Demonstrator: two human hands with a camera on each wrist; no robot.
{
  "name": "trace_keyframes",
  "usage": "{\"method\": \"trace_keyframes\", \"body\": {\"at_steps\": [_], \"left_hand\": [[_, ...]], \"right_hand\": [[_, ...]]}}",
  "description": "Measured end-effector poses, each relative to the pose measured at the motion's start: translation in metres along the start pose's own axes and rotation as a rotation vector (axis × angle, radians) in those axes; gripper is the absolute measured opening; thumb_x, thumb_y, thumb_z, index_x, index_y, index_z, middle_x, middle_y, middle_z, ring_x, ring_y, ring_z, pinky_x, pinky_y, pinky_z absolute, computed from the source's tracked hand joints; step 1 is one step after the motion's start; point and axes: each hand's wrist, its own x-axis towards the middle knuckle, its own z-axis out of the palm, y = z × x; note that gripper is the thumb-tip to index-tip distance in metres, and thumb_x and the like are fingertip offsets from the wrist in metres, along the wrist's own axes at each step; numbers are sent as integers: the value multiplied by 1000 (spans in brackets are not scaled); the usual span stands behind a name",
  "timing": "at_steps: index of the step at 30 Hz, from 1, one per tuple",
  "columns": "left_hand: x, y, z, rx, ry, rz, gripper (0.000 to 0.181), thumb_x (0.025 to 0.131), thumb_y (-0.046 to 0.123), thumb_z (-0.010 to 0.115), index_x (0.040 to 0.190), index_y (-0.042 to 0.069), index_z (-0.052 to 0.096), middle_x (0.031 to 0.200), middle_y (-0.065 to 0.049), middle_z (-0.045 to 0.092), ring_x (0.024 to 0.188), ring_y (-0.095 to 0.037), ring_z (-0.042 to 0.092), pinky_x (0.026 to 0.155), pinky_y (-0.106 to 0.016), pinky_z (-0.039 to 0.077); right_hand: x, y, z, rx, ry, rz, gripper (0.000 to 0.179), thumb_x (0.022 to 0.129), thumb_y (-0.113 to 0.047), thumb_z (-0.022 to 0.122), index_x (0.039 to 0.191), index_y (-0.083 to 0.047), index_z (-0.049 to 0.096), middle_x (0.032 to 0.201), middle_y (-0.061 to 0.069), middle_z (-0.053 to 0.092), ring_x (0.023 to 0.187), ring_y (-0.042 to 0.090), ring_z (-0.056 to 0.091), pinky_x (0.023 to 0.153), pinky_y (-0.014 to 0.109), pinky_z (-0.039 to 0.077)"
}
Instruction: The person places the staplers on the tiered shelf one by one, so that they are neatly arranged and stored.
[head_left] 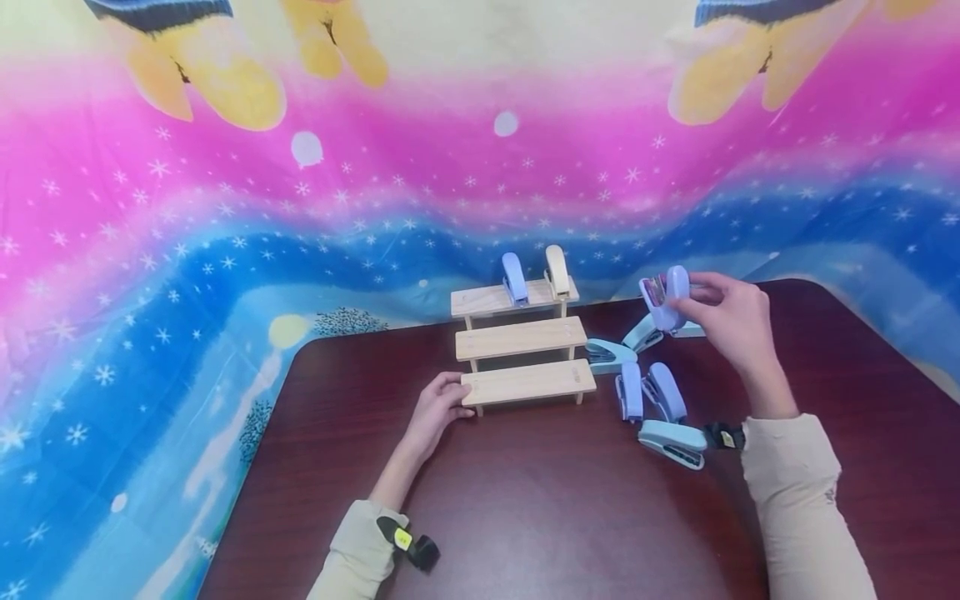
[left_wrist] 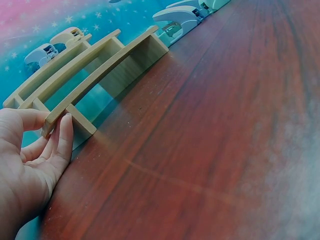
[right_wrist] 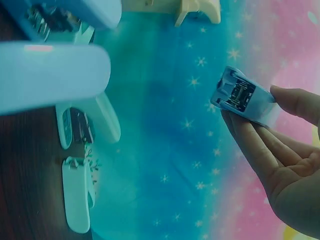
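My right hand (head_left: 731,321) holds a purple stapler (head_left: 666,298) above the table's right side, pinched between thumb and fingers. In the right wrist view that stapler (right_wrist: 242,95) shows its end, with the fingers beneath it. My left hand (head_left: 437,408) grips the left end of the lowest step of a three-step wooden rack (head_left: 525,383); in the left wrist view the thumb and fingers of that hand (left_wrist: 37,150) pinch the board's end. A purple stapler (head_left: 513,279) and a cream stapler (head_left: 557,272) stand side by side on the top step.
Right of the rack, two purple staplers (head_left: 663,392) stand close together. A mint stapler (head_left: 672,442) lies in front of them, and more mint staplers (head_left: 611,354) lie behind. A patterned cloth (head_left: 420,167) hangs behind the dark wooden table (head_left: 555,508).
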Motion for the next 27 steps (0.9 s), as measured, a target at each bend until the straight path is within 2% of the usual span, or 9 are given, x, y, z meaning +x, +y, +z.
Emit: {"method": "trace_keyframes", "body": {"at_steps": [7, 9, 11, 14, 17, 23, 27], "left_hand": [[1, 0, 0, 5, 0, 0, 30, 99, 2, 62, 125, -9, 56, 96, -7, 66, 87, -15, 66, 72, -28, 61], [1, -1, 0, 8, -2, 2, 30, 99, 3, 62, 125, -9, 55, 97, -8, 65, 86, -15, 66, 72, -27, 61], [2, -2, -1, 8, -2, 2, 30, 99, 3, 62, 125, -9, 55, 97, -8, 65, 86, -15, 66, 72, -27, 61], [2, -3, -1, 7, -4, 1, 30, 99, 2, 62, 125, -10, 55, 96, -7, 65, 86, -14, 66, 72, -27, 61], [1, -3, -1, 11, -8, 6, 30, 99, 3, 62, 126, -10, 55, 96, -7, 65, 86, -15, 66, 72, -27, 61], [0, -3, -1, 12, -3, 9, 29, 100, 4, 62, 125, -9, 56, 97, -8, 66, 86, -16, 67, 72, -28, 61], [0, -1, -1, 6, -1, 1, 29, 99, 3, 62, 126, -8, 57, 97, -8, 66, 86, -16, 67, 73, -29, 62]], "right_hand": [[-3, -9, 4, 34, 54, 7, 56, 97, -36, 73, 141, -2, 63, 122, 27, 69, 113, 42, 67, 68, 5, 49], [-4, -10, 5, 41, 66, 9, 56, 97, -36, 73, 141, -3, 63, 123, 27, 69, 108, 30, 72, 69, 5, 49], [-5, -11, 6, 52, 76, 13, 56, 97, -37, 73, 141, -3, 63, 123, 26, 69, 98, 12, 73, 69, 6, 49], [-6, -13, 7, 69, 90, 27, 57, 96, -37, 74, 140, -4, 63, 123, 26, 69, 88, -9, 61, 68, 7, 50], [-6, -14, 8, 89, 107, 45, 56, 95, -38, 75, 139, -5, 65, 121, 22, 71, 87, -9, 58, 67, 9, 51], [-7, -16, 9, 143, 137, 85, 54, 94, -37, 76, 139, -8, 66, 105, -8, 74, 89, -5, 61, 71, 9, 52], [-7, -17, 10, 208, 153, 99, 53, 95, -35, 77, 139, -8, 66, 97, -21, 70, 89, -6, 64, 74, 9, 54]]}}
